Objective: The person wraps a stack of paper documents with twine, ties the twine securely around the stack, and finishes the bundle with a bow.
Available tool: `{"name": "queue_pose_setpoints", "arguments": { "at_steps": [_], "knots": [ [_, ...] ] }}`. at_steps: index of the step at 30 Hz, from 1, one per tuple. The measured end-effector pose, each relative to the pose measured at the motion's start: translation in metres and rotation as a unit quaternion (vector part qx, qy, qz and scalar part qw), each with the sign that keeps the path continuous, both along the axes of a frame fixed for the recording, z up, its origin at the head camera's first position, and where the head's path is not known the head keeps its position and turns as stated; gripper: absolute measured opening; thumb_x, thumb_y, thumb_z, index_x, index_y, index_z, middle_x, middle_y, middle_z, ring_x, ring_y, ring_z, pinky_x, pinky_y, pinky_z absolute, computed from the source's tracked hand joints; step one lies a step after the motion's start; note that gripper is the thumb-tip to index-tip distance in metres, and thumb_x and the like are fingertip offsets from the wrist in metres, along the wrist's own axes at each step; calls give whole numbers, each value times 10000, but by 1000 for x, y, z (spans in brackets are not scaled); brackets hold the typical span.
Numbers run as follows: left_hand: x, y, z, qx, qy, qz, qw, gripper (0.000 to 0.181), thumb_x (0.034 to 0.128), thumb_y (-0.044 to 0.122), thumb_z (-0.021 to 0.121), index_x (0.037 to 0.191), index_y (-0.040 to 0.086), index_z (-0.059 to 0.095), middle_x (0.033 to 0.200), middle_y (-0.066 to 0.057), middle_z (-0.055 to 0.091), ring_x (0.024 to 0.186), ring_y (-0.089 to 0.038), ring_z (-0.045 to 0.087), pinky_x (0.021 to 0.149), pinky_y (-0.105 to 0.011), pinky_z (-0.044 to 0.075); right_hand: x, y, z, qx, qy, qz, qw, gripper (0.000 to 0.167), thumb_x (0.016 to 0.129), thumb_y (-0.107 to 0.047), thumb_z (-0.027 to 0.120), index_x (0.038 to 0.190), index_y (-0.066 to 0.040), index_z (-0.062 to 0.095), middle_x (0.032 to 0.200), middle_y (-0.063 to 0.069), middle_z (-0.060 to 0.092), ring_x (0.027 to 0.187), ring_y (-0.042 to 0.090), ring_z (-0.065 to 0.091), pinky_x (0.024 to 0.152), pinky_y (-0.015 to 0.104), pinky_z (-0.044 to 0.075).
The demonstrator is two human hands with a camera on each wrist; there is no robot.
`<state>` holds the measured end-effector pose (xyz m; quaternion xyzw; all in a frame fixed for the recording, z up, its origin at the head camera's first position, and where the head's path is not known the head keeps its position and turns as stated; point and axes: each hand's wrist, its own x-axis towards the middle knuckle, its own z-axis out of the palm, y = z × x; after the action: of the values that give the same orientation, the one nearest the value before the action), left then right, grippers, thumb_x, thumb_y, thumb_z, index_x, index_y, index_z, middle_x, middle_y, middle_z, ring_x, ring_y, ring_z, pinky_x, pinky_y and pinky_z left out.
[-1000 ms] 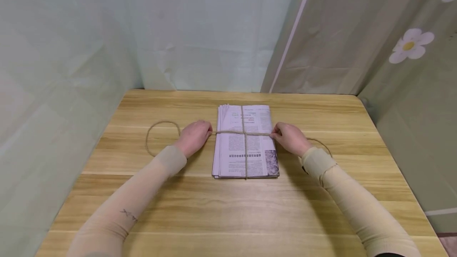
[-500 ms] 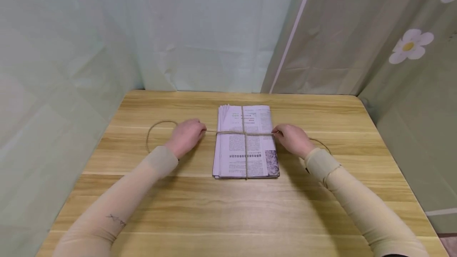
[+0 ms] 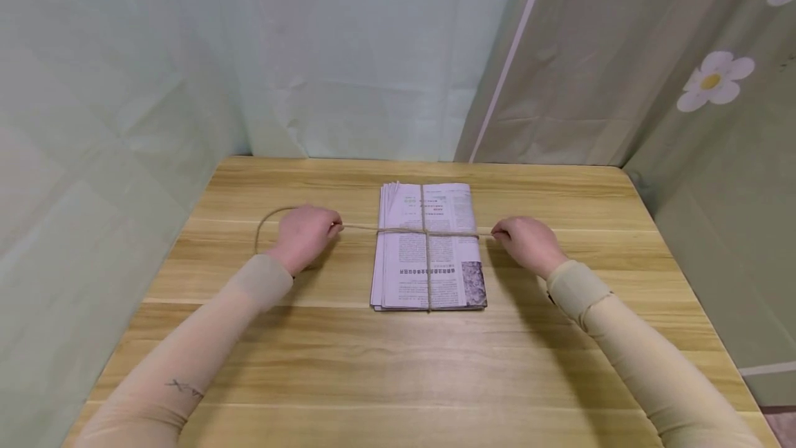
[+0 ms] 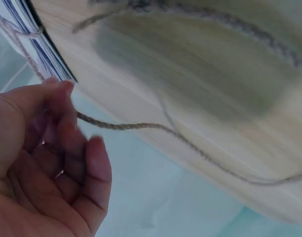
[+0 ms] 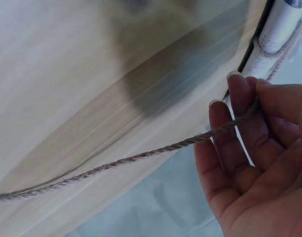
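Outward shifts since the earlier frame are shown by the left hand (image 3: 306,235) and the right hand (image 3: 528,244): each is set farther from the newspaper stack (image 3: 404,254), whose place at mid-table is unchanged. More of the twine (image 3: 428,275) is thereby exposed at either side; by judgement, the crosswise strand is being pulled snug about the stack.

Twine is pinched between thumb and forefinger of each hand; the remaining left fingers are loosely curled, while the remaining right fingers are more extended, with the tail laid across them. Beyond the left hand, a slack curve of tail is left on the wooden tabletop (image 3: 404,379).

Counted: two hands, one stack, one tabletop, two tails and one crossing of strands on the upper face. Whether a knot is formed there cannot be told, nor can the sheets be counted.
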<state>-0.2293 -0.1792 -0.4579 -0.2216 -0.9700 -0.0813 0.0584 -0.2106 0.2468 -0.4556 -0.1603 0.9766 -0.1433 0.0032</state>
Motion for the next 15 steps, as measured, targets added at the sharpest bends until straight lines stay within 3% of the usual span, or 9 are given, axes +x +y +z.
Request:
{"name": "queue_pose_setpoints", "arguments": {
  "at_steps": [6, 15],
  "knots": [
    [1, -4, -1, 224, -386, 247, 9987, 146, 1009, 201, 658, 972, 114, 770, 897, -37, 746, 788, -234, 704, 665, -466, 557, 1, 5, -2, -14, 90, -5, 10000, 172, 1011, -149, 640, 1077, -65, 775, 1065, 113, 751, 1002, 350, 698, 902, 534, 521],
    [2, -1, 2, 1056, -864, 588, 9889, 249, 1042, 284, 601, 1099, 96, 753, 1039, -71, 743, 899, -240, 686, 797, -459, 547, 2, 8, -1, -150, -138, -99, 9997, 187, 1011, -190, 654, 1097, -65, 763, 1095, 128, 743, 1022, 355, 689, 914, 541, 516]
  ]
}}
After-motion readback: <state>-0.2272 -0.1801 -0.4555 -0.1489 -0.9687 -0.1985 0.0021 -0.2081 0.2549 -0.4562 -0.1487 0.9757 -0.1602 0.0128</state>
